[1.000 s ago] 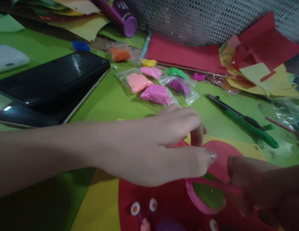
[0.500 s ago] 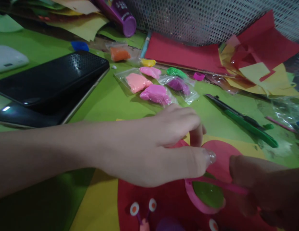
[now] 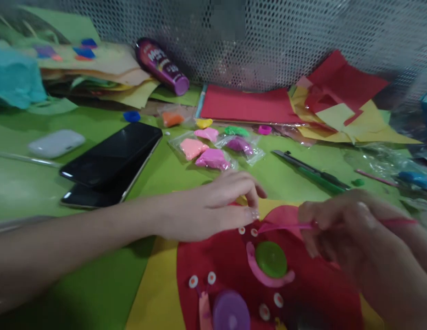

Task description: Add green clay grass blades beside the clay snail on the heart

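Note:
My left hand (image 3: pixel 216 206) rests palm down with curled fingers on the upper edge of a red paper cutout (image 3: pixel 234 270), pressing it flat. My right hand (image 3: pixel 340 229) is closed round a thin pink stick tool (image 3: pixel 285 226), whose tip points left over the cutout. On the red paper sit a green clay disc (image 3: pixel 271 259) edged by a pink clay strip (image 3: pixel 264 277), a purple clay disc (image 3: pixel 230 314) and several small white-and-orange dots. The cutout lies on a yellow sheet (image 3: pixel 154 293).
Bags of pink, purple and orange clay (image 3: pixel 206 153) lie behind the hands. Two stacked black phones (image 3: pixel 110 162) and a white case (image 3: pixel 55 143) lie at left. A green utility knife (image 3: pixel 313 172) lies at right. Coloured paper sheets and a purple tube (image 3: pixel 161 66) line the mesh wall.
The camera has pulled back and tilted up, showing more of the table. My right hand has lifted the pink tool off the green disc and up over the cutout.

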A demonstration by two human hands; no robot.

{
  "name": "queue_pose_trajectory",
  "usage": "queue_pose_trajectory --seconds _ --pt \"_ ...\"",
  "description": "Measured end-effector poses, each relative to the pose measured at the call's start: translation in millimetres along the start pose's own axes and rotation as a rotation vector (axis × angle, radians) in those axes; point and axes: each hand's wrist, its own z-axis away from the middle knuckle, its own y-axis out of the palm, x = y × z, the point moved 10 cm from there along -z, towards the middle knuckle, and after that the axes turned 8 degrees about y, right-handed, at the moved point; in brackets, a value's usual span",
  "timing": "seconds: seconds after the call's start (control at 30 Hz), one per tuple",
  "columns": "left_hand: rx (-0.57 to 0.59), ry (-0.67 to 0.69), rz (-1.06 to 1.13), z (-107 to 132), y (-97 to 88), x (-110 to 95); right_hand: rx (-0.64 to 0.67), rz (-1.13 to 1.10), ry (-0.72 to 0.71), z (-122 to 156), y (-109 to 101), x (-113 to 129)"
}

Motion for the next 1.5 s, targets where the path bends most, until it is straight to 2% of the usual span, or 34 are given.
queue_pose_trajectory --seconds 0.13,0.3,0.4,1.03,1.37,1.5 --pt "-0.058 -0.021 0.034 -1.1 -7.1 2.5 0.081 -0.086 -0.110 -4.4 9.5 15.0" --pt "-0.216 0.020 0.056 -3.4 -21.2 2.4 0.246 0.021 -0.179 4.8 33.4 10.9" --pt "-0.271 0.035 0.084 -4.0 -24.9 2.2 0.276 0.071 -0.217 10.2 37.5 11.6" --pt "-0.254 0.026 0.118 -3.5 -24.4 6.1 0.251 0.022 -0.179 4.4 34.6 10.7" --pt "-0.304 -0.172 0.168 5.0 -26.4 28.4 0.173 -0.176 -0.005 -6.8 26.7 -0.3" --pt "-0.312 -0.211 0.140 5.9 -26.0 29.2 0.140 -0.271 0.035 -9.8 21.8 -3.4"
